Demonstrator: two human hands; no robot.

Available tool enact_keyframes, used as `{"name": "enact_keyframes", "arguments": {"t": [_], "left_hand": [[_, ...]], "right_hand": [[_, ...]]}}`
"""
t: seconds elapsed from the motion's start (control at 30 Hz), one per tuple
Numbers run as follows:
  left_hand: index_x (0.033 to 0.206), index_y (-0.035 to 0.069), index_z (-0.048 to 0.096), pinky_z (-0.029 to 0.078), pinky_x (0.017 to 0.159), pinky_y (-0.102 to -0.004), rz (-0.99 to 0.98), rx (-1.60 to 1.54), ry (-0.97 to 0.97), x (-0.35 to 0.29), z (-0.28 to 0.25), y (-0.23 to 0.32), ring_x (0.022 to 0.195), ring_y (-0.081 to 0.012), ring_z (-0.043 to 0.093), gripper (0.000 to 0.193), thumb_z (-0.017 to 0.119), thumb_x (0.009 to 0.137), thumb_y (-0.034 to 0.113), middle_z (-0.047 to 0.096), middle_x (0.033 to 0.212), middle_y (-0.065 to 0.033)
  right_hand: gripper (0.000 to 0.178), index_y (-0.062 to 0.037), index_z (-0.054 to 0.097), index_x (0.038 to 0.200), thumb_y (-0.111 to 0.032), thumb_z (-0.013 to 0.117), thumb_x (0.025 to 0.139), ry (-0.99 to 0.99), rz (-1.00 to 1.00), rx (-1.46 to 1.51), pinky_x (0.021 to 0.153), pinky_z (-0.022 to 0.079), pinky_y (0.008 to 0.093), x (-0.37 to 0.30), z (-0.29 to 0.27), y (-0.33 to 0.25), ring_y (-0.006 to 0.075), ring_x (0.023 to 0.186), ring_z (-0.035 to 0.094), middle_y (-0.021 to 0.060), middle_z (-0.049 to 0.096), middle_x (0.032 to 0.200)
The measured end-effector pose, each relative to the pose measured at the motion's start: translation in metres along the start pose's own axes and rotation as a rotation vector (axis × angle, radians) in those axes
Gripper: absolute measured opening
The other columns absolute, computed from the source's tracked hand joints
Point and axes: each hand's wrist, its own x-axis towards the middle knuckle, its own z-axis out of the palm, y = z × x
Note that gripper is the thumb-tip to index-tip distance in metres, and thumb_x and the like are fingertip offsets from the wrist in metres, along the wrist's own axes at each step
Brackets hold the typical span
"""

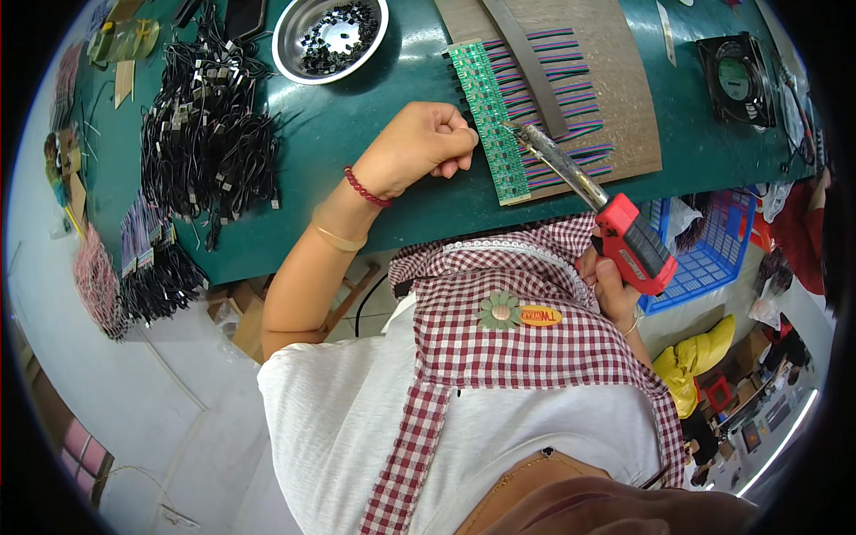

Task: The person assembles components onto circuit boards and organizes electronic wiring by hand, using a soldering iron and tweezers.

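A green circuit board panel (493, 134) lies on a brown board, with rows of coloured wires (571, 85) running off its right side and small black parts along its left edge. My left hand (432, 143) is closed beside that left edge, fingers curled and thumb pressed in; what it pinches, if anything, is hidden. Low on the right, my right hand (613, 290) grips a red and black soldering iron (635, 245) of pistol shape. Its metal barrel slants up to the left, and the tip is at the panel's right side, where the wires meet it.
A grey metal bar (530, 67) lies across the wires on the brown board (629, 107). Behind my left hand stands a steel bowl (283, 45) of small black parts. Bundled black cables (209, 134) cover the left. A fan (736, 80) sits far right; a blue crate (713, 254) is below the table edge.
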Motion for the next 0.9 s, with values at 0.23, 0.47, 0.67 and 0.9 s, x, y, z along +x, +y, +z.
{"name": "enact_keyframes", "arguments": {"t": [0.23, 0.47, 0.67, 0.9], "left_hand": [[0.084, -0.003, 0.059, 0.039, 0.046, -0.0161, 0.039, 0.138, -0.03, -0.013, -0.01, 0.012, 0.049, -0.0041, 0.05, 0.019, 0.059, 0.084, 0.016, 0.063, 0.069, -0.0058], [0.081, 0.005, 0.063, 0.048, 0.063, -0.0397, 0.597, 1.307, 1.019, 0.01, -0.09, 0.041, 0.071, -0.0309, 0.061, 0.021, 0.063, 0.078, 0.025, 0.064, 0.075, -0.0115], [0.078, 0.0, 0.059, 0.047, 0.068, -0.041, 0.386, 1.406, 0.719, 0.025, -0.117, 0.037, 0.072, -0.0335, 0.059, 0.02, 0.061, 0.077, 0.02, 0.061, 0.074, -0.0164], [0.073, -0.001, 0.056, 0.045, 0.066, -0.0401, 0.453, 1.338, 0.749, 0.029, -0.11, 0.033, 0.072, -0.0346, 0.059, 0.016, 0.058, 0.078, 0.014, 0.061, 0.071, -0.0186]], "right_hand": [[0.024, 0.003, 0.052, 0.099, -0.019, 0.053, 0.088, 0.016, -0.019, -0.041, 0.053, 0.038, 0.0237, 0.003, 0.001, -0.005, 0.0104, 0.057, 0.046, 0.0051, 0.052, 0.067], [0.041, 0.0068, 0.046, 0.117, -0.021, 0.053, 0.088, 0.091, -0.093, -0.009, 0.05, 0.037, 0.0224, 0.008, 0.0, -0.004, 0.0098, 0.053, 0.046, 0.0067, 0.053, 0.064], [0.039, 0.007, 0.046, 0.115, -0.019, 0.053, 0.087, 0.105, -0.15, 0.033, 0.048, 0.036, 0.0224, 0.013, 0.002, -0.007, 0.01, 0.05, 0.044, 0.0068, 0.051, 0.062], [0.04, 0.0056, 0.044, 0.11, -0.027, 0.051, 0.088, 0.153, -0.171, 0.008, 0.046, 0.036, 0.024, 0.021, 0.009, -0.014, 0.0104, 0.044, 0.038, 0.0054, 0.044, 0.054]]}}
